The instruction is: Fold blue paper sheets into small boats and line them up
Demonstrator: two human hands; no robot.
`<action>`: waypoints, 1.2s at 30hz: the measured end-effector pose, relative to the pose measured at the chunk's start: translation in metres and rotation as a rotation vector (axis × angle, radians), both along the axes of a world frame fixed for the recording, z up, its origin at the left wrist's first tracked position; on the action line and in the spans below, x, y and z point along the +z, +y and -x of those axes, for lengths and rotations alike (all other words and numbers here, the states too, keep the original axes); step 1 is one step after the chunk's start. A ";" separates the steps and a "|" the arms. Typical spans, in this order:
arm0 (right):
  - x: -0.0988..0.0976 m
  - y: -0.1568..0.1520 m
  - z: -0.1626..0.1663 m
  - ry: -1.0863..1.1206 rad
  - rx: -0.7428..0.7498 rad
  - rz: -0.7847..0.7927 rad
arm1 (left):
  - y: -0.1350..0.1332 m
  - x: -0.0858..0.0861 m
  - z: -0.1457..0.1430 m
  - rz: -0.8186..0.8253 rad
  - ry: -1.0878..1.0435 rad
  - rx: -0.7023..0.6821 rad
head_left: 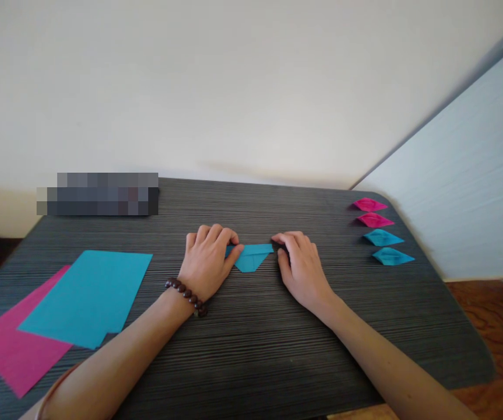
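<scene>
A small folded blue paper lies on the dark striped table, a flat shape with a point toward me. My left hand, with a bead bracelet on the wrist, rests on its left end, fingers curled and pressing it down. My right hand pinches the paper's right end with bent fingers. Both hands stay on the tabletop.
A stack of blue sheets over pink sheets lies at the left. Two pink and two blue folded paper pieces sit in a row at the right. A blurred-out object lies at the back left. A pale wall stands behind the table.
</scene>
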State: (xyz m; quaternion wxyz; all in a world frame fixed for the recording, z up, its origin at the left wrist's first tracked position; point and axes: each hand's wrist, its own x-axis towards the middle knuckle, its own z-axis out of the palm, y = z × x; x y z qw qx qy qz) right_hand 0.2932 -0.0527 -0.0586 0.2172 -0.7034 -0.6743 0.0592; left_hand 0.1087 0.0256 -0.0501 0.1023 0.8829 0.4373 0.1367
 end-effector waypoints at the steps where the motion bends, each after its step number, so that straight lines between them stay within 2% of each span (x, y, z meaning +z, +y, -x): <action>1: 0.001 0.001 0.001 0.009 0.009 -0.001 | -0.001 0.000 -0.001 -0.004 0.003 -0.008; 13: 0.002 0.019 0.012 0.043 0.177 -0.057 | -0.001 -0.003 -0.002 -0.009 -0.080 -0.071; 19: 0.005 0.022 0.009 -0.096 0.287 -0.118 | 0.000 -0.004 0.002 0.007 -0.128 -0.088; 22: 0.004 0.024 0.006 -0.097 0.296 -0.168 | 0.001 -0.004 0.002 0.019 -0.183 -0.111; 27: 0.003 0.022 0.005 0.019 0.295 -0.236 | 0.002 -0.001 0.002 0.095 -0.309 -0.188; 36: 0.012 0.019 0.004 0.407 0.342 -0.136 | 0.004 0.007 0.006 0.414 -0.534 -0.100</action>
